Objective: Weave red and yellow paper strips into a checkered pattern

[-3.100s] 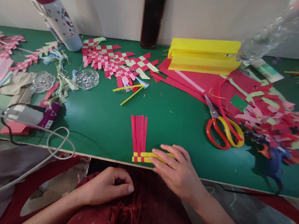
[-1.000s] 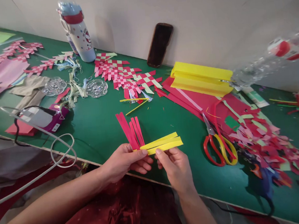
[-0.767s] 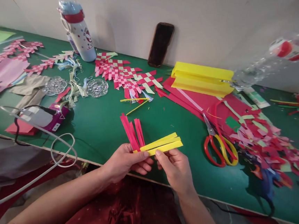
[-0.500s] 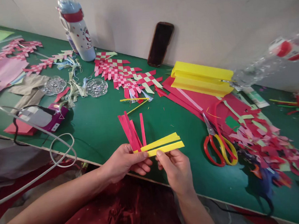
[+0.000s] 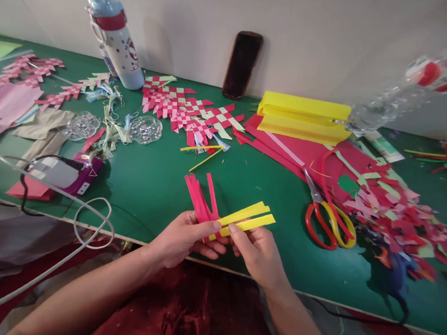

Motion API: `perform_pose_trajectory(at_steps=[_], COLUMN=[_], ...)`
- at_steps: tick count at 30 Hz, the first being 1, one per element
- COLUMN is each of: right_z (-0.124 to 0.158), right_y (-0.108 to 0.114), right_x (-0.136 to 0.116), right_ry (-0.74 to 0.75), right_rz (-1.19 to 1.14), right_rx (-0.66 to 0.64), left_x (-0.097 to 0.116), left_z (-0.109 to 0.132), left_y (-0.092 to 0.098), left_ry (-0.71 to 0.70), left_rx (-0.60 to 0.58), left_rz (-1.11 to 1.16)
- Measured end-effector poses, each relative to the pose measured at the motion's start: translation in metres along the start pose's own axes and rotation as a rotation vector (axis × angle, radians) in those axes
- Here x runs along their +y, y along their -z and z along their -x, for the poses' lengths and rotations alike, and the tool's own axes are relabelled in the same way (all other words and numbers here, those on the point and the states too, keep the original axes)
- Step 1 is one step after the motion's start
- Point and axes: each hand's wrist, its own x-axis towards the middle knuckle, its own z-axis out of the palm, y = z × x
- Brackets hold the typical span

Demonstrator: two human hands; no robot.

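Note:
Both my hands hold a small paper weave just above the near edge of the green table (image 5: 147,184). Several red strips (image 5: 200,198) stick up and away from me; two yellow strips (image 5: 247,217) cross them and point right. My left hand (image 5: 185,238) pinches the woven corner, thumb on top. My right hand (image 5: 256,253) is closed on the near ends of the yellow strips, thumb pressing against them beside the left thumb.
Red-and-yellow scissors (image 5: 329,218) lie to the right beside a heap of paper scraps (image 5: 404,219) and red sheets. Folded yellow paper (image 5: 305,116), finished woven pieces (image 5: 191,110), a phone (image 5: 242,64), a bottle (image 5: 116,41) and a corded tool (image 5: 57,174) stand further off.
The weave was lifted off the table edge into both hands. Over the last second the red strips bunched closer together and my right thumb slid left along the yellow strips.

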Motion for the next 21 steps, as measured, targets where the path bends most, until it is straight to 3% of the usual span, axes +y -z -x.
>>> perform_pose_trajectory(at_steps=[21], right_z=[0.0025], right_y=[-0.0037], right_x=[-0.0024], right_ry=[0.015], right_rz=[-0.007], right_rx=[0.073], left_x=[0.0021], left_z=[0.0003], left_y=[0.0073], left_ry=[0.024], left_rx=[0.016], left_rz=[-0.122])
